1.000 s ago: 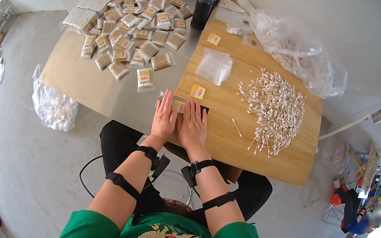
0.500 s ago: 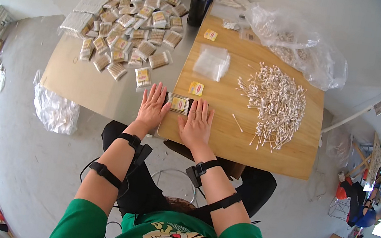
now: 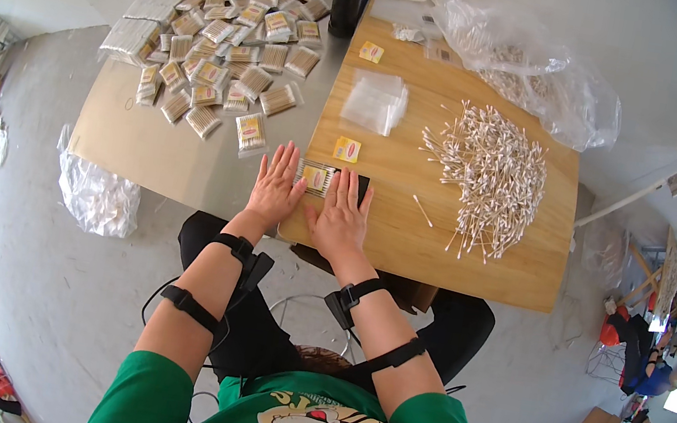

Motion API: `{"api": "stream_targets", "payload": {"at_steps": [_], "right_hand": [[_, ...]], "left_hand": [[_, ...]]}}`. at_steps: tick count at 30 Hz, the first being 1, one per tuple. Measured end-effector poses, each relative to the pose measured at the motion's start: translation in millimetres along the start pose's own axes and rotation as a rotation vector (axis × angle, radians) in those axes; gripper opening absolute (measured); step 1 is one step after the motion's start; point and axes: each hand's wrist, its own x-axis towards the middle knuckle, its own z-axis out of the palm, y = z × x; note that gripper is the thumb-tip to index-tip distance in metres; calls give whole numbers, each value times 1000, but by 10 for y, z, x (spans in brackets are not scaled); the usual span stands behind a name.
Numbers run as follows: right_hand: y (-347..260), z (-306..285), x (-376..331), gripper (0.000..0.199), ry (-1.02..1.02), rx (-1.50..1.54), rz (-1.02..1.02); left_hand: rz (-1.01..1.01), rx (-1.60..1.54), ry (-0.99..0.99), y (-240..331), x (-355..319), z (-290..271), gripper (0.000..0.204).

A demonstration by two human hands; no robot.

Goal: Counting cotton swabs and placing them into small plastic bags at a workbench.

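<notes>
My left hand (image 3: 274, 188) lies flat with its fingers stretched out along the left side of a row of cotton swabs (image 3: 314, 177) with a yellow card on it. My right hand (image 3: 342, 219) is also flat, its fingers over the right end of that row. A black flat piece (image 3: 363, 187) sticks out to the right of my right fingers; the rest of it is hidden under the hand. Just beyond the row lies a yellow card (image 3: 347, 149). Ahead of my left hand lies a filled clear packet of swabs (image 3: 250, 135).
A loose heap of cotton swabs (image 3: 498, 184) covers the board's right part, with one stray swab (image 3: 423, 211) beside it. Clear bags (image 3: 375, 102) and another yellow card (image 3: 372, 51) lie farther back. Many filled packets (image 3: 236, 45) spread at left, near a black bottle (image 3: 347, 0).
My right hand has slid slightly left, its fingers now closer to the row. More of the black piece shows on its right. My left hand stays nearly in place.
</notes>
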Motion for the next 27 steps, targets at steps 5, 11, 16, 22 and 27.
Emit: {"api": "stream_targets", "payload": {"at_steps": [5,11,16,22,27], "right_hand": [[-38,-38,3,82,20,34,8],[-20,-53,97,77,65,17,9],[72,18,141,72,130,4,-64],[81,12,107,73,257,223,-60],[254,-12,-8,59,442,356,-17]], "left_hand": [[-6,-64,-19,-14,13,-41,65],[11,-9,64,19,-18,-35,62],[3,115,-73,185,5,-159,60],[-54,146,17,-71,-82,-168,63],[65,341,-50,-866,-629,-1007,64]]}}
